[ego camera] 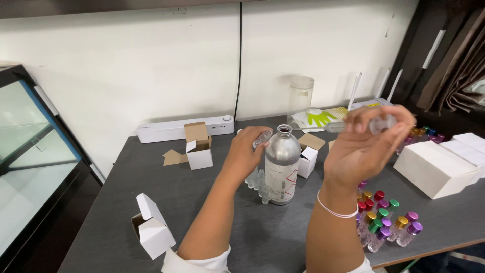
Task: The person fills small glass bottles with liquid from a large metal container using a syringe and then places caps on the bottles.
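My left hand [246, 152] is raised beside the neck of a tall silver metal bottle [282, 164] with its cap off, and holds a small clear glass vial [262, 138] tilted near the bottle's mouth. My right hand [362, 146] is lifted higher, to the right of the bottle, gripping a clear plastic syringe [371, 124] held roughly level. A white band circles my right wrist. Several small clear vials [257, 182] stand on the table just left of the bottle's base.
On the dark grey table [151, 192] are open white cardboard boxes [198, 145] [151, 228] [309, 154], several small bottles with coloured caps [386, 218], larger white boxes [438, 167] at right, a clear cylinder [300, 100], and a long white device [184, 128] by the wall. A glass cabinet [30, 162] stands left.
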